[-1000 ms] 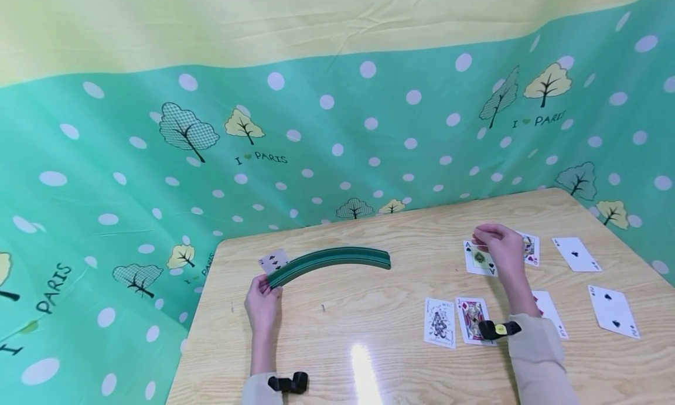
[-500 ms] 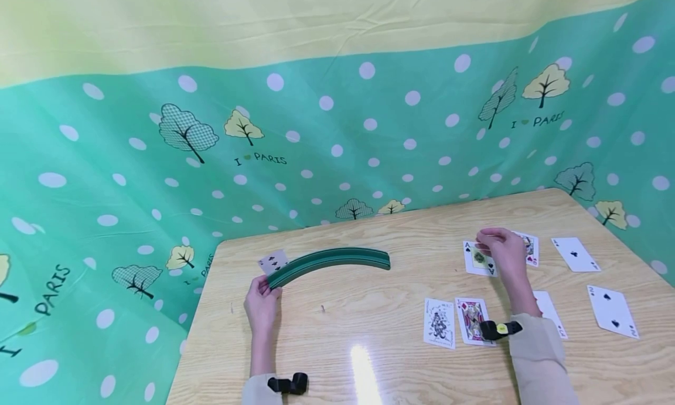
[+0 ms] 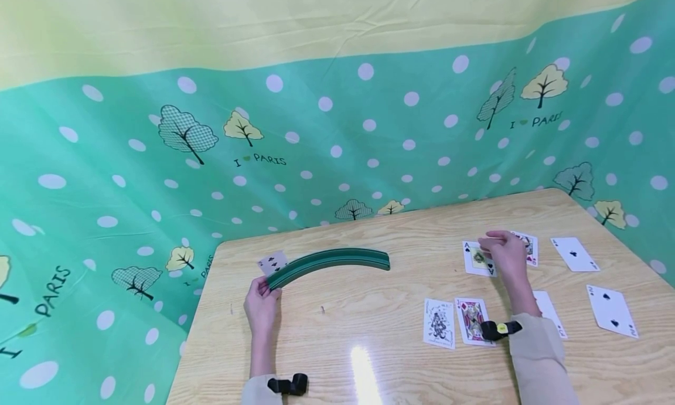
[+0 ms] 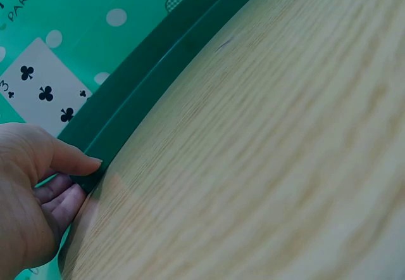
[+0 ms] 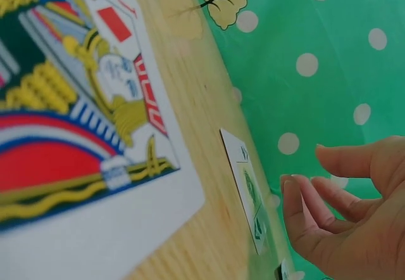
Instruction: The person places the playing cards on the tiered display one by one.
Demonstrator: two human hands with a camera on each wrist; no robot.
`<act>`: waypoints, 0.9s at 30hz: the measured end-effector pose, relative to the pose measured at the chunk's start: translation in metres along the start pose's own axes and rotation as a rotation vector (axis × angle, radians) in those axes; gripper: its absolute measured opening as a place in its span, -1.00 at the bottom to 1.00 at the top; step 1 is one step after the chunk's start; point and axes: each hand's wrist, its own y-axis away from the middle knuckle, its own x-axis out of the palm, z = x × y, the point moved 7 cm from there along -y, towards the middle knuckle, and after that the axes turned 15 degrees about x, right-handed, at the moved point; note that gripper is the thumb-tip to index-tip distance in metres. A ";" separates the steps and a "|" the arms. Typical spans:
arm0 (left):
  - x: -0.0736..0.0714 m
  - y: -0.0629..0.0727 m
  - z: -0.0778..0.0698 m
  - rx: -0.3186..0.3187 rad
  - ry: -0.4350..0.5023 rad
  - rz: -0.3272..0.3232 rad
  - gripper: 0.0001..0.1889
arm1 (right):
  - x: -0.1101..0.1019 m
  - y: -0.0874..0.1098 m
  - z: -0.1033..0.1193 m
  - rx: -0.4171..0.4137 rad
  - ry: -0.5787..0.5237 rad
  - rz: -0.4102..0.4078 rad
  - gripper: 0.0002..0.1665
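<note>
My left hand (image 3: 261, 308) pinches the left end of a dark green curved card holder (image 3: 337, 257), thumb on its near side in the left wrist view. A three of clubs (image 4: 47, 87) stands upright in the holder near that hand. Over to the right, my right hand (image 3: 508, 261) hovers above an ace of spades (image 3: 470, 264), partly covering it. Its fingers are loosely bent, and the right wrist view shows a gap between thumb and fingers with nothing held. The ace (image 5: 243, 188) lies flat, apart from the fingertips.
Behind the right hand lies a partly hidden face card (image 3: 531, 252). Further right are an ace of clubs (image 3: 576, 254) and a two of spades (image 3: 612, 311). Nearer lie a joker (image 3: 439, 324), a jack of diamonds (image 3: 469, 317) and a red-suited card (image 3: 551, 317). Patterned cloth borders the table.
My right hand has drawn back slightly toward me and to the right over the ace. The left hand and the card holder stay where they were.
</note>
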 end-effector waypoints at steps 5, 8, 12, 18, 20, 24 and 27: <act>0.000 0.000 0.000 0.007 -0.007 -0.001 -0.52 | -0.001 -0.001 -0.002 0.005 0.012 -0.006 -0.41; 0.000 0.000 -0.001 0.008 -0.004 -0.002 -0.52 | 0.000 -0.002 -0.002 -0.004 0.027 -0.004 -0.42; -0.001 0.000 -0.002 0.009 0.004 -0.008 -0.52 | 0.001 -0.002 -0.004 0.000 0.048 0.000 -0.41; -0.001 0.000 -0.001 0.012 0.000 -0.012 -0.52 | 0.002 -0.002 -0.006 0.016 0.071 -0.007 -0.40; -0.001 0.000 -0.001 0.010 -0.001 -0.009 -0.52 | 0.002 -0.002 -0.007 0.013 0.077 -0.007 -0.39; 0.000 -0.001 0.000 0.005 -0.003 -0.003 -0.53 | 0.001 -0.002 -0.007 0.002 0.092 -0.011 -0.38; -0.001 -0.001 0.000 0.004 -0.005 -0.003 -0.52 | 0.000 -0.002 -0.006 -0.014 0.100 -0.024 -0.39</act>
